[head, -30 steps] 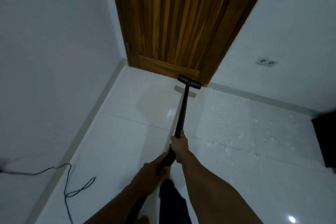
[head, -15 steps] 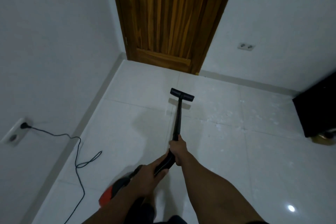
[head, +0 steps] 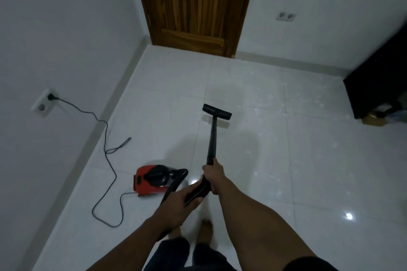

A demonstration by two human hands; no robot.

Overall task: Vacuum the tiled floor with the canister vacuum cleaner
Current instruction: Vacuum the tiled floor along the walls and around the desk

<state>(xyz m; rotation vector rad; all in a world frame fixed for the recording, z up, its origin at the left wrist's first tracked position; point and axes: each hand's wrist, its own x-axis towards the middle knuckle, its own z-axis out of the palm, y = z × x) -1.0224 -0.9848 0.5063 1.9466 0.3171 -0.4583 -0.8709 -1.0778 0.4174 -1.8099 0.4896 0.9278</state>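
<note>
A black vacuum wand point(head: 212, 138) runs from my hands to its floor nozzle point(head: 217, 111), which lies flat on the white tiled floor point(head: 308, 160) in the middle of the room. My right hand point(head: 214, 177) grips the wand's lower end. Just behind it, my left hand point(head: 184, 199) grips the ribbed black hose handle point(head: 197, 192). The red and black canister point(head: 152, 180) sits on the floor to my left, with the hose arching out of it. White dust specks lie on the tiles to the right of the nozzle.
A black power cord point(head: 110, 149) snakes from a wall socket point(head: 45, 102) on the left wall to the canister. A wooden door point(head: 193, 4) stands shut straight ahead. Dark furniture point(head: 378, 86) fills the right edge. My bare feet point(head: 204, 233) are below the hands.
The nozzle has been pulled back from the door to the middle of the floor. I have stepped backward, and the canister and wall socket have come into view.
</note>
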